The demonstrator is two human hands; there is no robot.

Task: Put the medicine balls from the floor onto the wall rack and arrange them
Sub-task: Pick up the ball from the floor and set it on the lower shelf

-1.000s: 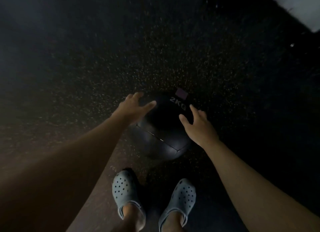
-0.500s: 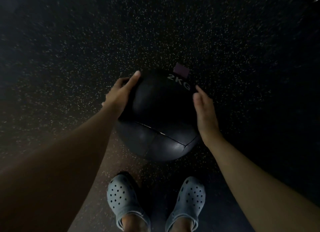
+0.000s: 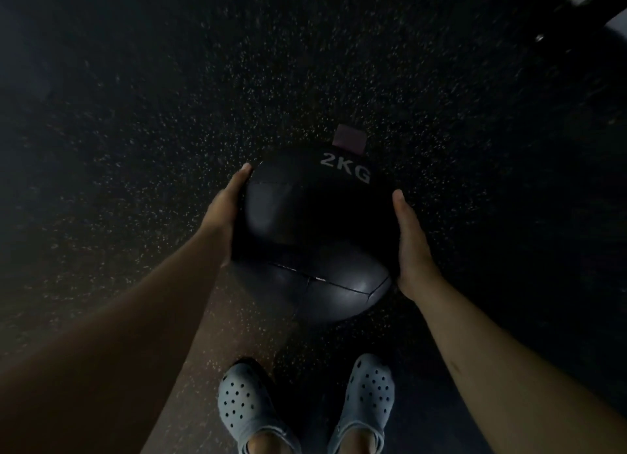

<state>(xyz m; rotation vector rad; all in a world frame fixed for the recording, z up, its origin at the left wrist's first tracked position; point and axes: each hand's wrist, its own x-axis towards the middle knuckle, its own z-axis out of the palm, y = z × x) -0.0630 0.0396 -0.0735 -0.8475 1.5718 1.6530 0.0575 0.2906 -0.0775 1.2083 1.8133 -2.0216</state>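
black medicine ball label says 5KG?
No, the round black leather medicine ball held between the left hand and right hand reads "2KG" in pale letters.

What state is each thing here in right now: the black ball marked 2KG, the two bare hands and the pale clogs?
Black round medicine ball marked 2KG: held between both hands, label facing up.
Left hand: flat against the ball's left side.
Right hand: flat against the ball's right side.
Pale grey perforated clogs: worn, planted on the floor.
Dark speckled rubber floor: bare around the ball.
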